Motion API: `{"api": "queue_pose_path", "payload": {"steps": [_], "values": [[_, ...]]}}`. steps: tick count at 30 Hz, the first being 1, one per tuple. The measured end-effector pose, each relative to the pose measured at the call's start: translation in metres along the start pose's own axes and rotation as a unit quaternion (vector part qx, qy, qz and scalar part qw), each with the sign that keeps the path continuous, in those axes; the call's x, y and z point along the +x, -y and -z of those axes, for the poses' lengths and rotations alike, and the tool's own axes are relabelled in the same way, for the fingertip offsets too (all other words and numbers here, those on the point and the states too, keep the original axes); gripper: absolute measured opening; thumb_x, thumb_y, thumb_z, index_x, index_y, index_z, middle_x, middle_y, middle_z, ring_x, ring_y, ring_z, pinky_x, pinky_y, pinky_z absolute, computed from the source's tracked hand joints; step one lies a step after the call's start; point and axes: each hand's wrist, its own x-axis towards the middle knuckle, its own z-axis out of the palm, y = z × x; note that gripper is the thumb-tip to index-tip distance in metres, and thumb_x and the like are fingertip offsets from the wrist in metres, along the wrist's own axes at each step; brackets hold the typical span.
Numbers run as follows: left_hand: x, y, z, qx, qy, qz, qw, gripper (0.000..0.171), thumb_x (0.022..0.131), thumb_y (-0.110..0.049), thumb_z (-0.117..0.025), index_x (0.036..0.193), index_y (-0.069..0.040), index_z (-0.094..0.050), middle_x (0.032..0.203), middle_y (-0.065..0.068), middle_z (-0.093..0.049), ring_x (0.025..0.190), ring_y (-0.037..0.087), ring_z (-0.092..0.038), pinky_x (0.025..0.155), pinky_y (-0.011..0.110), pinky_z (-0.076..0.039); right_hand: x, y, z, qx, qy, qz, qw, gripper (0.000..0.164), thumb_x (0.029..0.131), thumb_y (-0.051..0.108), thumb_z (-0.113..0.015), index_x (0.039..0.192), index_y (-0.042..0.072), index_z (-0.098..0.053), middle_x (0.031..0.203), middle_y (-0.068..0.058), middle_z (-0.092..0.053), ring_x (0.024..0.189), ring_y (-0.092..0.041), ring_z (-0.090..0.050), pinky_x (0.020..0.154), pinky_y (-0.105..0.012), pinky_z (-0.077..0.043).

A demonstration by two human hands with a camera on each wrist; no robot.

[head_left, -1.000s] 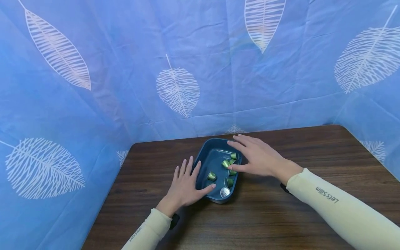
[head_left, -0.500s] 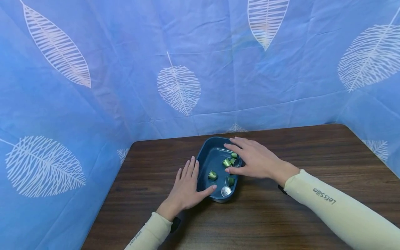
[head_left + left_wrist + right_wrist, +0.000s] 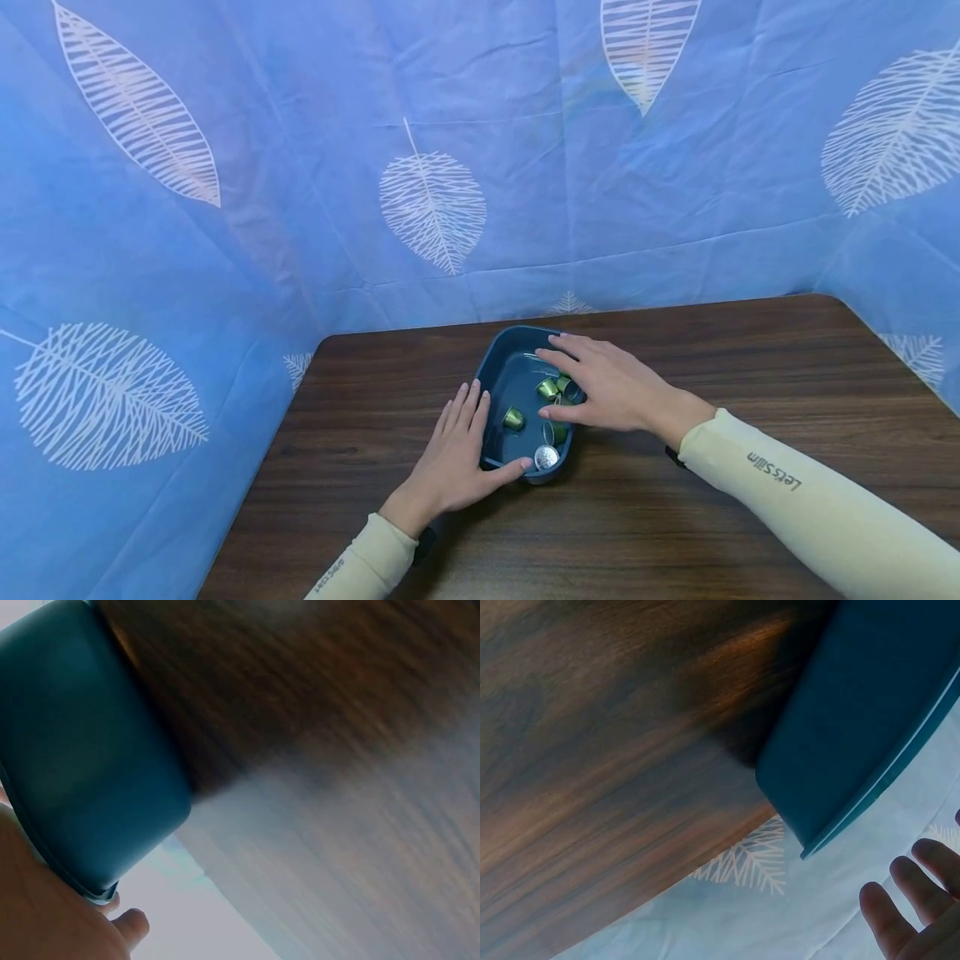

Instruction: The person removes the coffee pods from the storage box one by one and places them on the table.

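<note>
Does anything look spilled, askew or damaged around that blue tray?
Nothing looks spilled or damaged. The blue tray sits askew to the far edge of the table, and its green capsules lie jumbled, one piece showing a silver face. The right hand hides part of the tray.

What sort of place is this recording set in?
Probably a makeshift filming corner, perhaps indoors: blue cloth printed with white leaves hangs behind and beside a dark wood-grain table, and the only loose items in view are a blue tub and the small green capsules inside it.
</note>
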Motion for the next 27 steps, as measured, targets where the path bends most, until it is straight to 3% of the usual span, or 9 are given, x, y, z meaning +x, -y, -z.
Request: {"api": "queue_pose_path", "payload": {"steps": [6,16,27], "values": [[-0.002,0.0,-0.001,0.009,0.001,0.004,1.0,0.123,0.089,-0.091,-0.051,0.173,-0.009,-0.016,0.184,0.009,-0.005,0.171,0.029,-0.001,0.137,0.057,-0.014,0.002,0.0,-0.002,-0.003,0.001,0.001,1.0,0.089,0.096,0.073,-0.065,0.164,0.02,-0.047,0.171,-0.017,-0.043,0.157,-0.042,-0.043,0.122,-0.069,-0.04],[-0.003,0.002,-0.004,0.04,-0.001,0.002,0.9992,0.12,0.089,-0.094,-0.045,0.173,-0.012,-0.019,0.184,0.007,-0.004,0.172,0.029,-0.002,0.137,0.056,-0.014,0.001,0.0,-0.007,0.01,0.017,-0.003,1.0,0.088,0.096,0.074,-0.064,0.165,0.021,-0.046,0.17,-0.018,-0.044,0.155,-0.045,-0.044,0.121,-0.07,-0.04],[-0.003,0.002,-0.006,0.036,-0.007,0.005,0.9993,0.122,0.089,-0.094,-0.044,0.174,-0.011,-0.016,0.184,0.008,-0.005,0.171,0.028,-0.002,0.136,0.054,-0.019,0.0,0.001,-0.012,0.016,0.018,-0.001,1.0,0.088,0.096,0.074,-0.064,0.164,0.021,-0.048,0.17,-0.017,-0.045,0.156,-0.044,-0.044,0.121,-0.069,-0.04]]}}
